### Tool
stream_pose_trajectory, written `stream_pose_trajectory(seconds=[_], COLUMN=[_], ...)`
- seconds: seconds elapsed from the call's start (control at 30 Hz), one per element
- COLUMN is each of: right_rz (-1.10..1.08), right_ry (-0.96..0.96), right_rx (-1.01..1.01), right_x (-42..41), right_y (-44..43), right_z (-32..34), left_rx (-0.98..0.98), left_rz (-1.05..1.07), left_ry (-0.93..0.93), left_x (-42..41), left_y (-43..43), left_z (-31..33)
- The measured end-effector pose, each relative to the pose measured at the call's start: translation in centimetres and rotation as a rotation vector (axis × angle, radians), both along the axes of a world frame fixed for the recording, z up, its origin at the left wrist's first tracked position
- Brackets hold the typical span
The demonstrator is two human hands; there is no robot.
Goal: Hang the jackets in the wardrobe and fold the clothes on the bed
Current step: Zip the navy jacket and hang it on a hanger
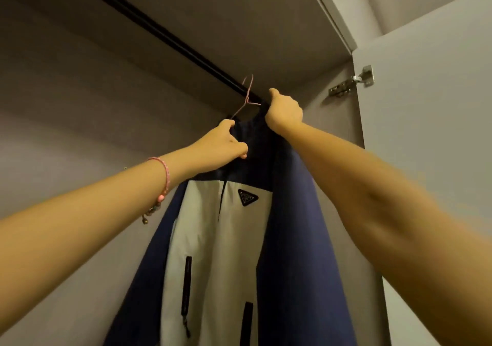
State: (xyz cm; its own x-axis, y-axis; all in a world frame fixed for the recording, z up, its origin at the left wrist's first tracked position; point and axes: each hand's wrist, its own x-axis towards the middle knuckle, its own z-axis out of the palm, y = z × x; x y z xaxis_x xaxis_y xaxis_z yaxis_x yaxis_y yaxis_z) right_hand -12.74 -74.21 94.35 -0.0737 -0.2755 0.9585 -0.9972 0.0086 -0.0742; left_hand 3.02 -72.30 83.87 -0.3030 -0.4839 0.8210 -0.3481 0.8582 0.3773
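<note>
The blue and white jacket is being held up on a pink hanger at the black rail. Its collar is being gripped by the left hand and the right hand.

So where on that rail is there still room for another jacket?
The rail is bare from the pink hanger leftwards to the picture's edge. Around the hanger it is crowded: left hand and right hand grip the jacket, the side wall close by.
</note>
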Motion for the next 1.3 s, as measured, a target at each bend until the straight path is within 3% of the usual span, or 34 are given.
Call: stream_pose_trajectory(seconds=[0.27, 0.63, 0.77, 0.93, 1.07, 1.2, 1.3], right_rz=[-0.343, -0.562, -0.582, -0.547, -0.601, -0.527, -0.551], right_ry=[0.295, 0.307, 0.240, 0.189, 0.318, 0.511, 0.603], right_rx=[0.069, 0.284, 0.252, 0.175, 0.223, 0.508, 0.766], right_x=[-4.3, -11.0, -10.5, -10.6, -10.0, -8.6, -9.1], right_y=[-4.4, -5.7, -6.3, -6.1, -4.5, -0.7, 3.3], right_z=[-2.7, -1.7, -1.9, -4.5, -9.7, -18.9, -26.0], left_rx=[0.010, 0.002, 0.002, -0.076, -0.063, 0.252, 0.502], left_rz=[-0.006, 0.040, 0.011, 0.031, 0.066, 0.193, 0.052], left_ry=[-0.058, -0.125, -0.096, -0.013, -0.003, -0.212, -0.219], left_x=[0.5, -2.0, -2.5, -3.4, -5.6, -8.7, -11.2], left_y=[-3.5, -8.6, -9.1, -9.7, -10.5, -13.7, -14.0], left_z=[-1.8, -4.7, -5.8, -8.4, -11.6, -18.0, -25.2])
